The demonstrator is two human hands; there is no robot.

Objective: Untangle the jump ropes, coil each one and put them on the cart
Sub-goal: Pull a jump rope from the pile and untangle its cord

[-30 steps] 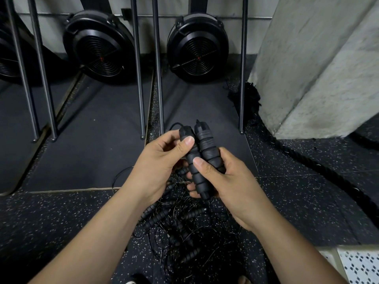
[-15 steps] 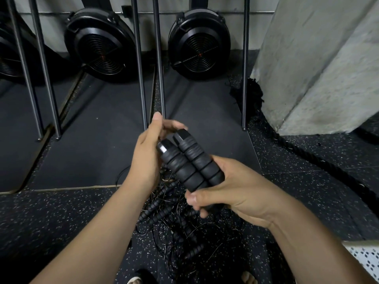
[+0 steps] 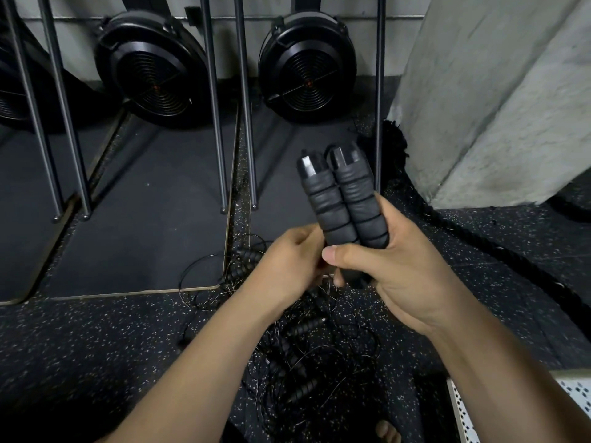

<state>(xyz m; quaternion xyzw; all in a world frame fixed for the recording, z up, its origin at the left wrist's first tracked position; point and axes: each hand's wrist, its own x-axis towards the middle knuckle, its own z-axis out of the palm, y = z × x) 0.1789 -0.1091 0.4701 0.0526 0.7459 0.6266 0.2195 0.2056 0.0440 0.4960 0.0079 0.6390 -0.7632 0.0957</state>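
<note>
My right hand (image 3: 399,266) grips two black ribbed foam jump rope handles (image 3: 342,206) side by side, their caps pointing up and away. My left hand (image 3: 287,263) sits just left of the handles' lower ends, its fingers curled in toward them, apparently pinching the thin cord, which is mostly hidden. Below both hands a tangled pile of jump ropes (image 3: 303,356), with several black handles and thin wire cords, lies on the speckled rubber floor. The white perforated corner of the cart (image 3: 572,398) shows at the bottom right.
A concrete pillar (image 3: 495,107) rises at the right, with a thick black battle rope (image 3: 479,238) curving along its base. Two black flywheel housings (image 3: 153,71) and slanted metal bars (image 3: 217,123) stand behind on dark mats. My toes (image 3: 387,430) show at the bottom edge.
My right hand has tilted the paired handles from leaning left to nearly upright. My left hand has dropped from behind the handle tops to their lower ends and curled its fingers.
</note>
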